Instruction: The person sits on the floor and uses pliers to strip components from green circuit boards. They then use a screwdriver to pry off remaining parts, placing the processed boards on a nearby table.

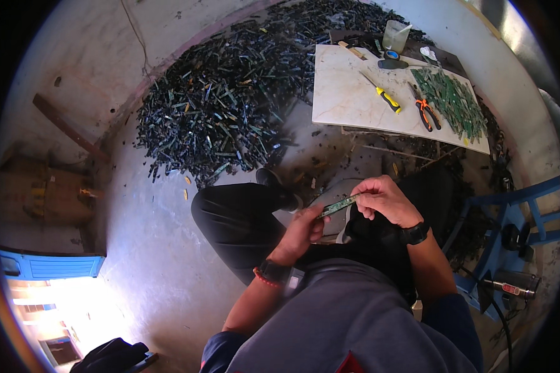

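A narrow green circuit board strip (338, 206) is stretched between my two hands, above my lap. My left hand (305, 229) is closed on its lower left end, and my right hand (382, 198) pinches its upper right end. Ahead to the right stands a pale tabletop (342, 93). On it lie a yellow-and-black screwdriver (387, 98), orange-handled pliers (424, 110) and a heap of green circuit board strips (451, 102).
A large pile of dark strips (230, 105) covers the floor ahead and to the left. Toward the table's back are a roll of blue tape (391, 55) and a clear plastic cup (396, 36). At right stand a blue chair (504, 217) and a metal flask (518, 284).
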A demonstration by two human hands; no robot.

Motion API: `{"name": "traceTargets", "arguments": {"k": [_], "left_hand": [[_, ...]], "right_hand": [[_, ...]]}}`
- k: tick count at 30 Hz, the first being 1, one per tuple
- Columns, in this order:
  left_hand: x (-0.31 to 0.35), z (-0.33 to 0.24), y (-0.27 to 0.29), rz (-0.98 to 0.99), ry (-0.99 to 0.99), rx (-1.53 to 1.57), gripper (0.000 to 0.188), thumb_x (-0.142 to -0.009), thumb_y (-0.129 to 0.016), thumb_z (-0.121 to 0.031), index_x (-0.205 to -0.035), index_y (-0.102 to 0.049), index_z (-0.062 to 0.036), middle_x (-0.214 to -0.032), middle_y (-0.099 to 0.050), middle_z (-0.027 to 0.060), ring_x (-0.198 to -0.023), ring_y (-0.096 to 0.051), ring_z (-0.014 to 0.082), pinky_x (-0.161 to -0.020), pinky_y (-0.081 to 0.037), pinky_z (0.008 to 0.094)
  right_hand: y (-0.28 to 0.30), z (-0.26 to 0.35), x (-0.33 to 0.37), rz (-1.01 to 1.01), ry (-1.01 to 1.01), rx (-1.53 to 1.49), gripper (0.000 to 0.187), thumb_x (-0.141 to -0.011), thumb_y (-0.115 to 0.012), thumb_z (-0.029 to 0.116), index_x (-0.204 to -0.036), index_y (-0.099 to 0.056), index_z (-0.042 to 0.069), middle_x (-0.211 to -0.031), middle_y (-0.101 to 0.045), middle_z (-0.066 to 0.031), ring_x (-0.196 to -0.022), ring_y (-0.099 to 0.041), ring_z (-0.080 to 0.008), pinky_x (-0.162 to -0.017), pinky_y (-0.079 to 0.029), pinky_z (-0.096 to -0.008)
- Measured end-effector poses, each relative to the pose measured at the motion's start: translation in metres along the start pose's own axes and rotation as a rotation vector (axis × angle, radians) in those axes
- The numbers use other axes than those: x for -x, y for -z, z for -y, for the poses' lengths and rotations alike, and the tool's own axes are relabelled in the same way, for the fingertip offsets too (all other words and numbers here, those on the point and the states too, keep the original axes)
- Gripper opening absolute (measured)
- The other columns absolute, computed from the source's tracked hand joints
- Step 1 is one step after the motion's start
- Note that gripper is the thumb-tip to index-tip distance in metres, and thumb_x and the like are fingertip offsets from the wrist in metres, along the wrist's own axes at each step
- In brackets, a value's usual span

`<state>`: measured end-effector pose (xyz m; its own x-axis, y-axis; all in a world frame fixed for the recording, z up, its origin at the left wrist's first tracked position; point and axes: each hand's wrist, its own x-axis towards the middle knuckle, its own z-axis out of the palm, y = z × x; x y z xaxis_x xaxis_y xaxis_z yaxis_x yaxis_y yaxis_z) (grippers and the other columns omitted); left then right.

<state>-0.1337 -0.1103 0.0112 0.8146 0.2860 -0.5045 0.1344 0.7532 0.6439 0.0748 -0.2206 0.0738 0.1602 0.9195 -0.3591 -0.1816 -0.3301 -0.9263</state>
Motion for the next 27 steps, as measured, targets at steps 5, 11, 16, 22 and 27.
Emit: {"name": "traceTargets", "arguments": {"k": [5, 11, 16, 22, 27], "left_hand": [[0.000, 0.000, -0.008, -0.031, 0.019, -0.072, 0.040, -0.096, -0.047, -0.041, -0.079, -0.053, -0.0058, -0.057, -0.029, -0.0068, -0.050, -0.024, 0.0062, -0.046, -0.019, 0.0237], [0.000, -0.001, -0.010, -0.032, 0.019, -0.030, 0.041, -0.096, -0.048, -0.042, -0.077, -0.051, -0.0064, -0.057, -0.031, -0.0059, -0.048, -0.026, 0.0056, -0.044, -0.020, 0.0227], [-0.002, 0.001, -0.011, 0.010, 0.024, -0.038, 0.041, -0.096, -0.050, -0.043, -0.075, -0.051, -0.0074, -0.057, -0.032, -0.0054, -0.048, -0.026, 0.0056, -0.044, -0.020, 0.0223], [-0.002, 0.000, -0.015, 0.015, 0.066, -0.019, 0.041, -0.096, -0.050, -0.043, -0.072, -0.047, -0.0094, -0.058, -0.032, -0.0052, -0.048, -0.025, 0.0056, -0.043, -0.019, 0.0218], [-0.001, 0.001, -0.016, 0.030, 0.105, 0.030, 0.044, -0.096, -0.048, -0.046, -0.070, -0.044, -0.0113, -0.057, -0.030, -0.0054, -0.047, -0.023, 0.0057, -0.042, -0.019, 0.0217]], "right_hand": [[-0.005, -0.013, -0.003, -0.090, -0.011, -0.151, 0.019, -0.092, -0.053, 0.010, -0.104, -0.059, -0.003, -0.076, -0.060, -0.0048, -0.063, -0.057, -0.0092, -0.057, -0.048, -0.0224], [-0.006, -0.025, -0.004, -0.076, 0.061, -0.212, 0.023, -0.096, -0.048, 0.011, -0.113, -0.059, 0.000, -0.086, -0.061, -0.0037, -0.074, -0.059, -0.0094, -0.067, -0.050, -0.0225], [-0.007, -0.027, -0.005, -0.056, 0.075, -0.236, 0.023, -0.097, -0.048, 0.012, -0.114, -0.058, -0.001, -0.085, -0.061, -0.0030, -0.074, -0.059, -0.0092, -0.066, -0.050, -0.0226], [-0.009, -0.026, -0.006, -0.060, 0.093, -0.225, 0.023, -0.098, -0.048, 0.013, -0.112, -0.059, -0.001, -0.083, -0.061, -0.0026, -0.072, -0.058, -0.0084, -0.065, -0.049, -0.0220], [-0.008, -0.032, -0.008, -0.070, 0.126, -0.205, 0.023, -0.098, -0.048, 0.014, -0.109, -0.060, 0.000, -0.082, -0.061, -0.0029, -0.069, -0.056, -0.0075, -0.065, -0.048, -0.0214]]}}
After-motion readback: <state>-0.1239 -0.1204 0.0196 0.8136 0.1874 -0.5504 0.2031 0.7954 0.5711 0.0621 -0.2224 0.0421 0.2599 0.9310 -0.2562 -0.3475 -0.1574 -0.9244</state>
